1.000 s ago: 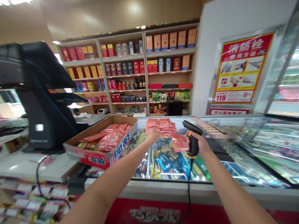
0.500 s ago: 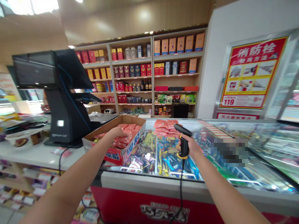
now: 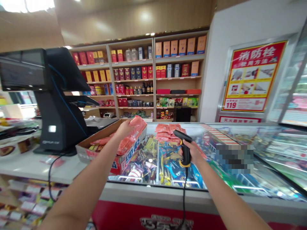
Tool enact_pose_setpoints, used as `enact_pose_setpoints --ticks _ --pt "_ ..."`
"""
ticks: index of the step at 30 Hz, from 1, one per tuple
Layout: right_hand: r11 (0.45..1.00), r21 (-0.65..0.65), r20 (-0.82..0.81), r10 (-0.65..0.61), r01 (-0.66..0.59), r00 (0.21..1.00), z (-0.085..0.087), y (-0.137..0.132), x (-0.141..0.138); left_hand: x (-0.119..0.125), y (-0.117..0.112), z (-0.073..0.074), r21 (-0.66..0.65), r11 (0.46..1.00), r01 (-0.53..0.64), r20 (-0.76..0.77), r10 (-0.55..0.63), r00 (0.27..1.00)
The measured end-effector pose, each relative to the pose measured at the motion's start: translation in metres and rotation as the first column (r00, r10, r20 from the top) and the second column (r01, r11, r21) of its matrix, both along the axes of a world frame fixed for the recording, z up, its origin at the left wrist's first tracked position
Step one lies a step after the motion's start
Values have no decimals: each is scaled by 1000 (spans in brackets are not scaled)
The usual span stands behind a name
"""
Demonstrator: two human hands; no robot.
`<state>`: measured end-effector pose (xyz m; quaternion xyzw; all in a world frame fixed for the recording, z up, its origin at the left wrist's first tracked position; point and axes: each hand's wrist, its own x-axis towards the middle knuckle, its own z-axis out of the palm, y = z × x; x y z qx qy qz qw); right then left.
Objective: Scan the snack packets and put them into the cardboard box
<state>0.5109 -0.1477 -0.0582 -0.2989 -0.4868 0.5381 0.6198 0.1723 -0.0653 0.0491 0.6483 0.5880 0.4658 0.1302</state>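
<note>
**Packet in the left hand, scanner in the right**

Our left hand is closed round a soft orange-red packet, its glossy film creasing under our fingers as we hold it just over the front corner of a cardboard box. Our right hand wraps tightly round the ribbed grip of a black barcode scanner with yellow trim, its nose tipped forward and a thin black cord dropping below our wrist.

Ahead, between our hands, a stack of matching packets lies on the glass top of a display chest, above bright foil snack bags. Below our left hand, a few flat packets and some yellow-printed packs lie in the box.

From how things lie, the stack on the glass looks like the larger lot, and the box holds a smaller share. To the left of our left hand stands a black point-of-sale terminal.
</note>
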Motion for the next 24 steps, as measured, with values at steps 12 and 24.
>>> enact_pose_setpoints --ticks 12,24 --pt "997 78 100 4 -12 995 -5 -8 15 112 -7 -89 241 970 -2 324 -79 943" --pt "978 35 477 166 -207 863 6 -13 9 107 44 -135 148 985 83 513 -148 845"
